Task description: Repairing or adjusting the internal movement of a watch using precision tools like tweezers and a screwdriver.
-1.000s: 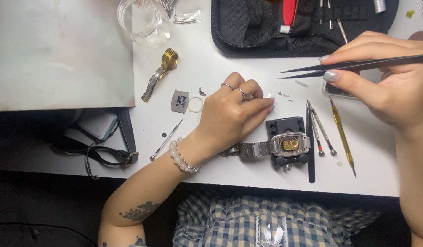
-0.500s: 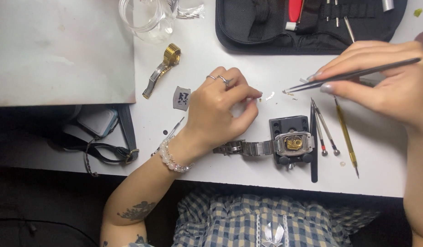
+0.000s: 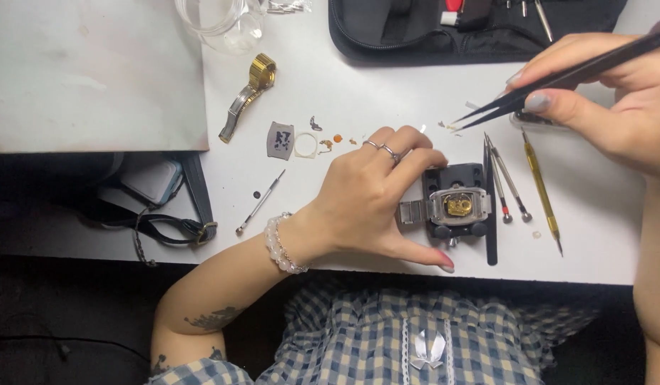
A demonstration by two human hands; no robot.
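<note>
Near the front edge of the white worktop (image 3: 601,249), your left hand (image 3: 372,203) curls around the black watch holder (image 3: 458,207), thumb along its near side and fingers over its far side, gripping it. The opened watch case (image 3: 454,205) sits clamped in that holder, its gold movement showing, a stub of metal band poking out toward your palm. Just right of the holder lie a black stick, two small screwdrivers (image 3: 508,182) and a yellow-handled tool (image 3: 540,189). Farther back and to the right, your right hand (image 3: 608,100) pinches black tweezers (image 3: 558,78) closed, tips hovering above small loose parts. Toward the far edge sit a gold watch (image 3: 248,96), a clear dish (image 3: 223,21) and a black tool case (image 3: 472,28).
</note>
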